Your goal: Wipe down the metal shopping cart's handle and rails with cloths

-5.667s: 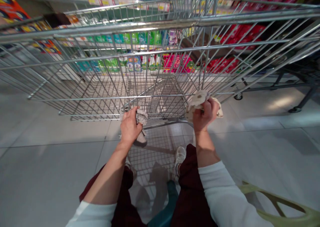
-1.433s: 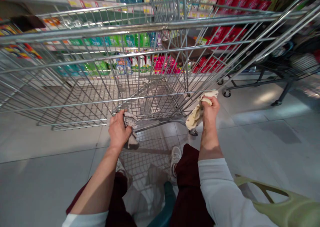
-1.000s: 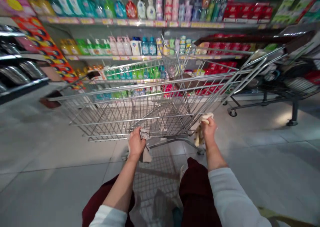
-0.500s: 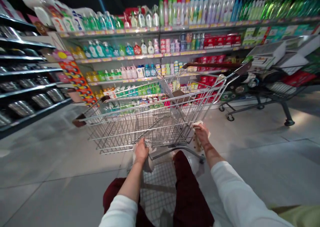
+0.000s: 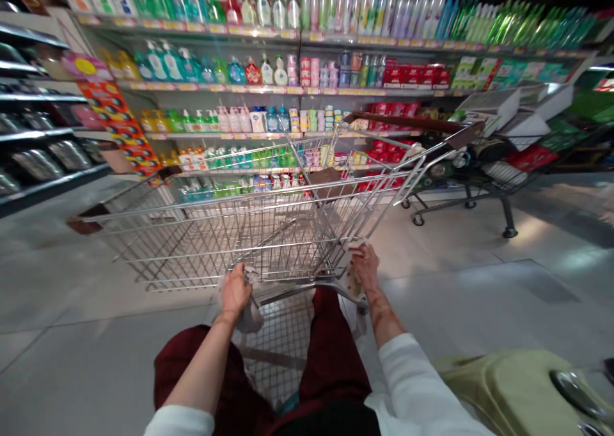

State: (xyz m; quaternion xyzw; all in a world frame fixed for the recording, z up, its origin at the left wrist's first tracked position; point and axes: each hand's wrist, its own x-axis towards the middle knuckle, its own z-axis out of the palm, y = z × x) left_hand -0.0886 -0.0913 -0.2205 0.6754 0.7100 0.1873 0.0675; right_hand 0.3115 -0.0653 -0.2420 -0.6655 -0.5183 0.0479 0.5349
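- We take the silver wire shopping cart with brown plastic ends (image 5: 238,197) as our landmark; it stands crosswise before us, with grey shelves of bottles (image 5: 215,85) beyond it.
- We see the left hand (image 5: 235,289) curled around a crumpled, grey-white speckled cloth (image 5: 251,318) at the cart's lower near edge, around mid-length.
- The right hand (image 5: 366,266) clasps a cream, brown-spotted cloth (image 5: 354,282) by the cart's lower bars, toward the handle end.
- Both cloths seem to meet the frame, though we cannot tell how firmly they press.
- Done: both cloths are gathered in hand and set to the cart's near side. We cannot tell from the metal which bars have been gone over.
- Left, we judge: the work looks underway, since neither cloth is let go. No hand is on the cart's upper rail or long brown handle (image 5: 407,122); whether they remain, we cannot say.
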